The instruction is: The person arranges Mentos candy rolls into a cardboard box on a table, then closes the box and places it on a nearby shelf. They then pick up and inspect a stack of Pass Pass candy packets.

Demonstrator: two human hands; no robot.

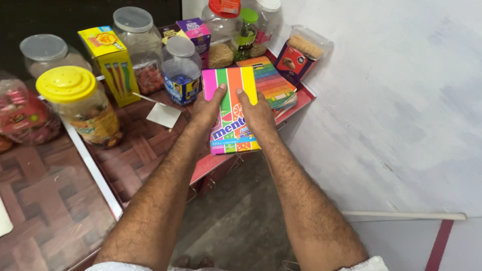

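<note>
Both hands are gripping one striped candy box (232, 113): left hand (207, 110) is closing on its left edge, right hand (257, 113) on its right edge, thumbs lying across the top face. The box is sitting at the counter's (135, 150) front edge, partly overhanging. Just behind it a stack of rainbow-striped boxes (271, 80) is lying flat. Left of the box a small clear jar with a blue label (181, 70) is standing, near a white paper scrap (163, 115). Farther left, a yellow carton (110, 62) and a yellow-lidded jar (80, 103) are standing upright.
</note>
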